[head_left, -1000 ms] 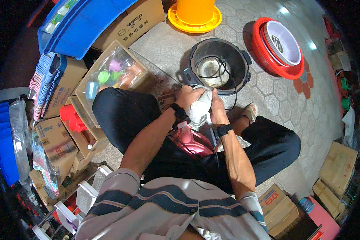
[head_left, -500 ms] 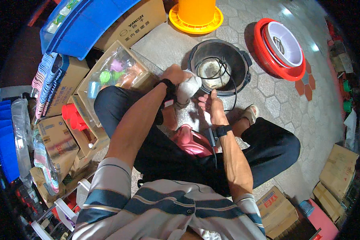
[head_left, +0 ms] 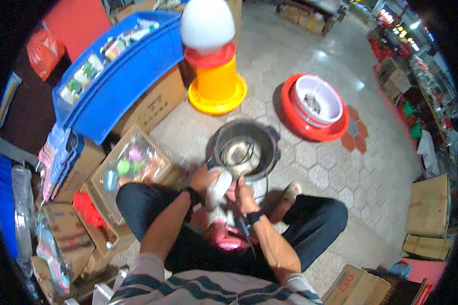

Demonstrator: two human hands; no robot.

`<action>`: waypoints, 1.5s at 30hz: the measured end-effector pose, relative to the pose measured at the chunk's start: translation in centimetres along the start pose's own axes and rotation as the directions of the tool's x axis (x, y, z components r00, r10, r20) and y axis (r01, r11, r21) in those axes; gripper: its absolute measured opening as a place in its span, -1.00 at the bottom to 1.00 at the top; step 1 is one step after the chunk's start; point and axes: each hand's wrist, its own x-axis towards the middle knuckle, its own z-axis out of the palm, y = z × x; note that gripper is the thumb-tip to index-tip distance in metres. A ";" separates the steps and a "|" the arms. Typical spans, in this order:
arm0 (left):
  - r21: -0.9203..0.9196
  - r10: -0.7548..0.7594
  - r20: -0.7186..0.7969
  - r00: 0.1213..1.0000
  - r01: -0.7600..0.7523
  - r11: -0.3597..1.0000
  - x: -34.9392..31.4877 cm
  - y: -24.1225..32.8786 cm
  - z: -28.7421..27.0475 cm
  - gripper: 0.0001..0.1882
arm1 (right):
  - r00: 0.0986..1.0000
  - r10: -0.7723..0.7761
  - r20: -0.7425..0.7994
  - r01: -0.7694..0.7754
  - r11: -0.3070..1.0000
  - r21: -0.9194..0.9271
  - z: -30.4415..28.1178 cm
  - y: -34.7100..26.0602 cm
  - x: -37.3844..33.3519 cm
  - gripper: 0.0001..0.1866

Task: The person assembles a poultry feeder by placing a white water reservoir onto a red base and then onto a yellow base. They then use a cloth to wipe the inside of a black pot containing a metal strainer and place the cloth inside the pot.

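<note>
My left hand [head_left: 204,180] is closed around a white, soft-looking, cloth-like thing [head_left: 220,187], just at the near side of a dark round pot [head_left: 269,157]. Beside it, my right hand [head_left: 245,197] has its fingers up against that white thing; blur hides how they are bent. Inside the pot lie a stained whitish round piece [head_left: 247,168] and a looped black cable. Below my hands, between my legs, rests a glossy pink plastic thing [head_left: 229,238], partly covered by my right wrist and a dark cord.
A yellow feeder-like container [head_left: 216,84] stands beyond the pot. Right of it are a red basin [head_left: 310,134] and a pale bowl [head_left: 336,104]. At left are a blue bin [head_left: 127,76], an open box of colourful items [head_left: 114,170] and cartons [head_left: 68,229]. More cartons [head_left: 427,203] stand right.
My head view has tipped up, showing more of the floor ahead. My right hand has come in from the pot's near right to the white thing. The left hand still holds it.
</note>
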 end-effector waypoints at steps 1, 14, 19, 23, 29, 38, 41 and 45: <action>-0.109 0.014 0.098 0.995 -0.004 0.994 0.3 0.1 -0.3 -0.27 | 0.998 0.039 0.048 -0.040 0.999 0.027 0.0 -0.3 0.1 -0.42; -0.339 0.068 0.147 0.987 -0.014 0.941 -2.7 2.4 1.3 -0.40 | 0.976 -0.088 -0.202 0.073 0.994 -0.081 -1.7 -4.1 -1.8 -0.50; -0.196 0.088 0.068 0.994 -0.073 0.978 -1.8 2.1 0.5 -0.42 | 0.984 -0.080 -0.160 0.056 0.988 -0.146 -2.1 -4.4 -1.7 -0.47; -0.305 0.032 -0.045 0.998 -0.044 0.951 -1.0 1.2 0.8 -0.42 | 0.987 -0.073 -0.141 0.052 0.988 -0.147 -2.1 -3.9 -1.1 -0.45; -0.173 0.072 0.015 0.997 -0.069 0.982 -1.2 0.6 3.4 -0.32 | 0.982 -0.135 -0.131 0.131 0.991 -0.039 -1.7 -3.1 -0.9 -0.52; -0.347 0.078 0.043 0.996 -0.059 0.936 -4.0 5.1 1.6 -0.51 | 0.969 -0.160 -0.190 0.144 0.985 -0.095 -1.7 -2.9 -0.7 -0.42; -0.383 0.118 0.063 0.991 -0.086 0.920 -3.5 4.0 1.8 -0.54 | 0.969 -0.194 -0.153 0.176 0.977 -0.124 -2.2 -2.2 -0.6 -0.32; -0.142 0.356 0.086 0.931 -0.342 0.929 -2.1 0.3 2.6 -0.69 | 0.982 -0.155 -0.109 0.131 0.971 -0.202 -2.8 -2.3 0.0 -0.31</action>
